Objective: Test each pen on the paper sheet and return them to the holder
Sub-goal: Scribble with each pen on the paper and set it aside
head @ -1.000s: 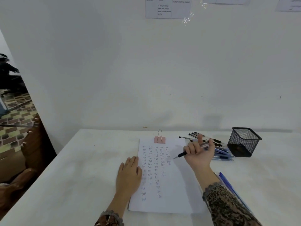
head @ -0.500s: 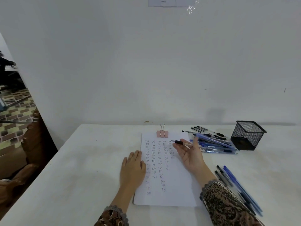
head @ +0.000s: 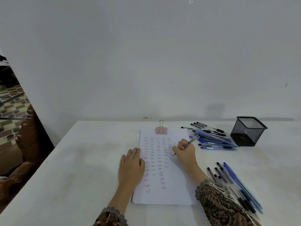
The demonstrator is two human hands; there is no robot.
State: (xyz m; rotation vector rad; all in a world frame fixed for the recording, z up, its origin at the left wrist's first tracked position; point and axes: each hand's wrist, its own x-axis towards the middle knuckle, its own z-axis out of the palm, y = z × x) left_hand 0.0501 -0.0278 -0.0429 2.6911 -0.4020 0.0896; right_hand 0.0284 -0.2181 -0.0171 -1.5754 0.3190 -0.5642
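A white paper sheet (head: 172,190) lies on the table, filled with columns of small handwritten words. My left hand (head: 131,167) lies flat on its left edge. My right hand (head: 185,150) grips a clear pen (head: 193,139) in a writing hold, tip down on the right-hand column of the sheet. The black mesh holder (head: 248,131) stands at the back right and looks empty. A pile of blue and black pens (head: 211,139) lies between sheet and holder. A second group of pens (head: 234,183) lies to the right of my right forearm.
A pink binder clip (head: 161,130) holds the sheet's top edge. The white table (head: 78,168) stands against a white wall. Its left edge drops off beside dark wooden furniture (head: 27,141) and a tiled floor.
My right hand turned the pen from lying loosely across the fingers into a writing grip and brought its tip down onto the sheet. My left hand stayed flat. The camera tilted downward.
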